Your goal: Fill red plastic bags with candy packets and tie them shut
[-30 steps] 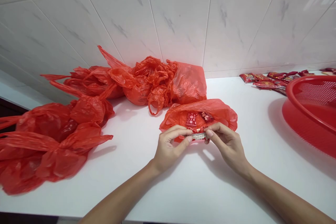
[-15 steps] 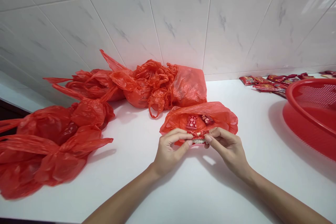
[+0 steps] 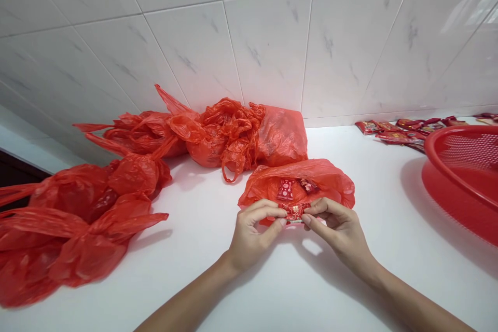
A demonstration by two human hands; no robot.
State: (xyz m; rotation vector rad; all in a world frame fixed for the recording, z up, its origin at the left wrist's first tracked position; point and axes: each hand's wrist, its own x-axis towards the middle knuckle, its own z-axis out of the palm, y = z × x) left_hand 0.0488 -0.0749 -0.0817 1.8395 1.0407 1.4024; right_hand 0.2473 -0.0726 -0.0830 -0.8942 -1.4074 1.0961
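My left hand (image 3: 253, 230) and my right hand (image 3: 335, 225) pinch the two ends of a small red patterned packet (image 3: 294, 211) between thumb and fingers. They hold it just in front of an open red plastic bag (image 3: 330, 179) on the white counter (image 3: 218, 270). Inside the bag lie more small red packets (image 3: 286, 188).
Several knotted red plastic bags (image 3: 78, 212) lie at the left and against the tiled wall (image 3: 249, 135). A red mesh basket (image 3: 462, 176) stands at the right edge. A row of red sachets (image 3: 404, 129) lies behind it along the wall.
The packet has turned between my fingers: its silvery edge faced me before and its red patterned face shows now. The view has tilted, so everything sits lower in the picture.
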